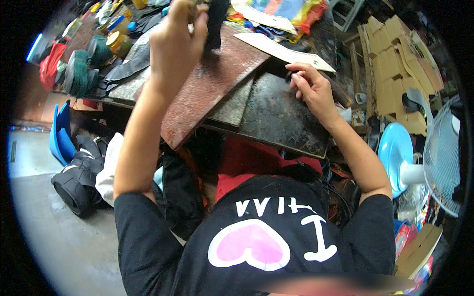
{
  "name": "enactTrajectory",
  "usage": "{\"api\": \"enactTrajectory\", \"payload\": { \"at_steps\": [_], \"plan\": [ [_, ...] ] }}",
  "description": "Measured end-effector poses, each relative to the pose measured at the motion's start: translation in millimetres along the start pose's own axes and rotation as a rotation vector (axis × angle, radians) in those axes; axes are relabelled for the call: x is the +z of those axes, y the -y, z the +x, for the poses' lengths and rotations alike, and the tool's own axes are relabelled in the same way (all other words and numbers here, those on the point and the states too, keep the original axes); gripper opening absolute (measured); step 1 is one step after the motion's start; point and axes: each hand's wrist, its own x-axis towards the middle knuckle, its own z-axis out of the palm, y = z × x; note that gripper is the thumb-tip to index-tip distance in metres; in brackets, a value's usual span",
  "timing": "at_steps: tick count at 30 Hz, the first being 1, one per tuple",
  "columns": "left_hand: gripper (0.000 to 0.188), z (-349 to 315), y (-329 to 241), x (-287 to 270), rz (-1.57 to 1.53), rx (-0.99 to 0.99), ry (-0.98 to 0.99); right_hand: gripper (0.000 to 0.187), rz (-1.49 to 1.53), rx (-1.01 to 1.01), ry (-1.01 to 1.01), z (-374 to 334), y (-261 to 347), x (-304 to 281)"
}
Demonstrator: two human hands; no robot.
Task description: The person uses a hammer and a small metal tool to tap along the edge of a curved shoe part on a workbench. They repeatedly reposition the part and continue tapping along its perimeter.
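Black strip-like material (216, 24) stands at the far edge of the head view, just right of the left hand (180, 32) and above a reddish-brown board (217, 74) lying on the desk (286, 116). That hand is blurred and partly cut off by the upper edge; its fingers are bent, with the thumb toward the black material, but whether it grips this or anything else I cannot make out. The left forearm (140, 133) rises steeply, lifting the hand over the board's left side. Farther right, the right hand (313, 91) is half curled, thumb and forefinger near each other and the other fingers folded loosely; a hold on anything small between them cannot be confirmed. Its fingertips lie near a white curved piece (281, 52), contact unclear. The right forearm (358, 150) slants inward from the near right, its elbow bent, bringing the hand over the desk's dark right part.
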Motion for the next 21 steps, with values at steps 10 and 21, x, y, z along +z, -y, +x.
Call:
{"api": "enactTrajectory", "payload": {
  "at_steps": [10, 21],
  "plan": [
    [0.023, -106, -152, 55, -0.219, 0.03, 0.317, 0.064, -0.887, -0.06, -0.091, 36, -23, -79],
    [0.018, -109, -168, 73, -0.288, 0.279, 0.355, 0.051, -1.094, -0.236, -0.037, 7, -19, -67]
  ]
}}
